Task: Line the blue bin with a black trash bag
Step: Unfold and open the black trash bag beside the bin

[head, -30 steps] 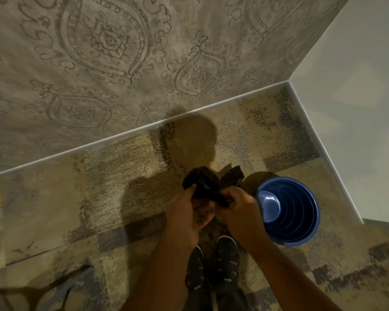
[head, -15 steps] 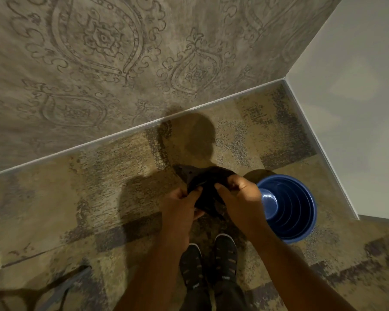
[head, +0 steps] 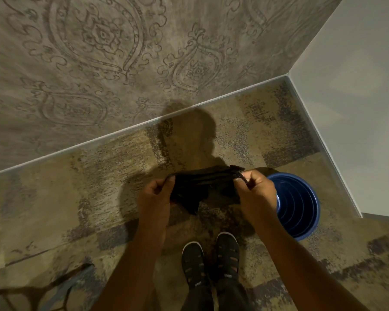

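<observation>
Two bare hands work in front of the person, above the carpet floor (head: 54, 198). The left hand (head: 155, 198) pinches one end of the black trash bag (head: 202, 185) between thumb and fingers, so its grip is pressed together on the plastic. The right hand (head: 254, 189) does the same at the other end, with the grip pinching a bunched corner of the bag that sticks out a little above the knuckles. There is one bag only. It is stretched between the two hands as a dark crumpled band, and a loose part of it hangs down under the middle. It is not opened wide.

One blue bin (head: 301, 205) stands upright on the carpet, just beside the right hand and partly hidden behind it. The bin is round, with ring-shaped steps on its inner wall, and no bag lines it. The bag is held in the air to the left of the bin and does not touch it.

Two dark shoes (head: 211, 259) are visible below the hands, side by side. Two walls meet in the corner behind the bin: one patterned wall (head: 121, 63) with large ornaments, and one plain pale wall (head: 357, 97). One shadow of the person falls on the carpet and on the low part of the patterned wall.
</observation>
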